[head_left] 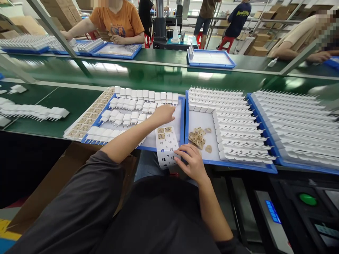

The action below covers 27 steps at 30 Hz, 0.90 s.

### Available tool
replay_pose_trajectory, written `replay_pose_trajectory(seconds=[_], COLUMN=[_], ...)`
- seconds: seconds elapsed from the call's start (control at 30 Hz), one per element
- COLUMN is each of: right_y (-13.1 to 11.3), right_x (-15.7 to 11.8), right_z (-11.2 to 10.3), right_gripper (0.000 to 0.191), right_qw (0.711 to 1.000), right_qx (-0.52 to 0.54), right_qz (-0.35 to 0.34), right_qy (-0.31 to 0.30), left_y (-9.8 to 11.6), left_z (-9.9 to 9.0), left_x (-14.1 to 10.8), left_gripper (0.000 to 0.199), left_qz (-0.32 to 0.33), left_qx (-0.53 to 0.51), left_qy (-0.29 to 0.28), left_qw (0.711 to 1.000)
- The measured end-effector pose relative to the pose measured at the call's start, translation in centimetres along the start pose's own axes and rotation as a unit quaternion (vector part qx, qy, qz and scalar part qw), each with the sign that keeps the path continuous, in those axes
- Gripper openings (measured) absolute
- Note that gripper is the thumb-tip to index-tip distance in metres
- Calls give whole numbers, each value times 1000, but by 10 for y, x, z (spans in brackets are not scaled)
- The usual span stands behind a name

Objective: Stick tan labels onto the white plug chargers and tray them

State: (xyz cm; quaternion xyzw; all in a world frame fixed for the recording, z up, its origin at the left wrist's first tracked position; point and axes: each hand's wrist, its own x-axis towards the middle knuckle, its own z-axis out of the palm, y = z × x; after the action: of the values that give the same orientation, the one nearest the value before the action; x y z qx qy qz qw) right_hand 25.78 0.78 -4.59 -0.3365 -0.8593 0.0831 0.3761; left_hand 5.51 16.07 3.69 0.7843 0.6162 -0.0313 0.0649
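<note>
My left hand (164, 114) reaches over the left tray (182, 120), at the right end of rows of white plug-in chargers (145, 94). Its fingers are bunched and point down; whatever they hold is hidden. My right hand (192, 162) grips the right edge of a white sticker sheet (166, 146) between thumb and fingers. That sheet hangs over the tray's front edge, with a few tan stickers left near its top and cut-out shapes below. Peeled tan pieces (198, 137) lie heaped in the middle tray (203, 121), beside my right hand.
Stacked sheets of tan stickers (91, 114) lie under the left tray's side. More chargers (34, 110) sit on the green bench at left. Packed rows fill the right tray (296, 127). A rail and green conveyor (159, 79) run behind; co-workers sit beyond. A green button (308, 199) is at lower right.
</note>
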Motion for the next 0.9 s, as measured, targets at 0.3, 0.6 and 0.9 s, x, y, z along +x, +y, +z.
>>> replay_pose_trajectory(seconds=[0.3,0.6,0.9], right_y=[-2,-5,-16], right_x=[-1,5,35], right_z=[7,5,2], right_gripper=[20,11,21], right_qw=[998,999,969], right_qx=[-60,-27,1], right_qz=[1,38,153], right_qy=[-33,-18,196], left_y=[-5,-14,3], left_z=[18,20,3], left_x=[-29,-28,-77], left_gripper=[51,26,29], left_qz=[19,30,116], left_qx=[-3,-152,-508], left_qy=[-135,-120,-143], left_qw=[991,981,842])
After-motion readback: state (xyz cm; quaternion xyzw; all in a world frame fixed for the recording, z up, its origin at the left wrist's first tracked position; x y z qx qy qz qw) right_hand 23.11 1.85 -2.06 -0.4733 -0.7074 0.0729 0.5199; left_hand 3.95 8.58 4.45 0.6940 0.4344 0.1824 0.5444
